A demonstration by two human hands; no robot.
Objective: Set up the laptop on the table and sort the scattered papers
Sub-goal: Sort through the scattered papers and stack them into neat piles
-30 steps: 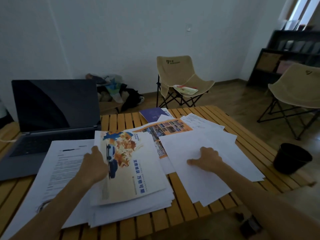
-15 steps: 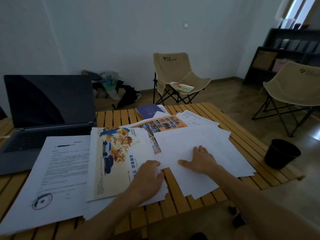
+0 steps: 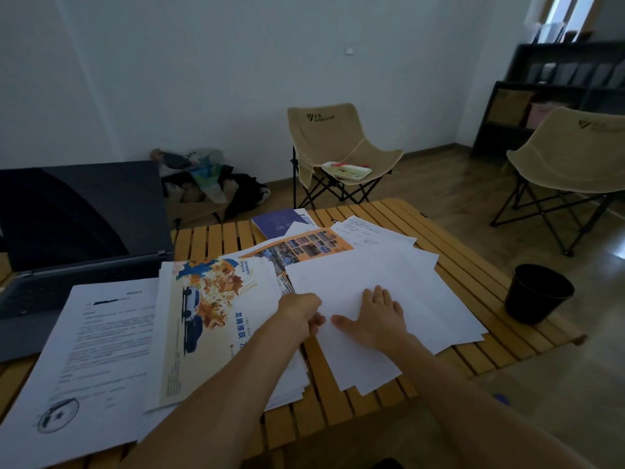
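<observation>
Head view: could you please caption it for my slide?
Left hand pinches blank white sheets; right hand presses them flat.

Dim room, slatted wooden table [image 3: 449, 262] in the middle, beige folding camp chair [image 3: 334, 147] behind it against the plain white wall [image 3: 203, 62], second camp chair [image 3: 571, 157] to its right, black bin [image 3: 537, 292] beside its right edge on the wooden floor [image 3: 439, 194], dark shelving unit [image 3: 554, 89] far right

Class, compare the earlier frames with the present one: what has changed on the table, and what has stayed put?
The left hand left the colourful brochure, crossed rightward and now pinches the near-left edge of the blank white sheets. The right hand stays flat on those sheets. The laptop and stamped document have not moved.
</observation>
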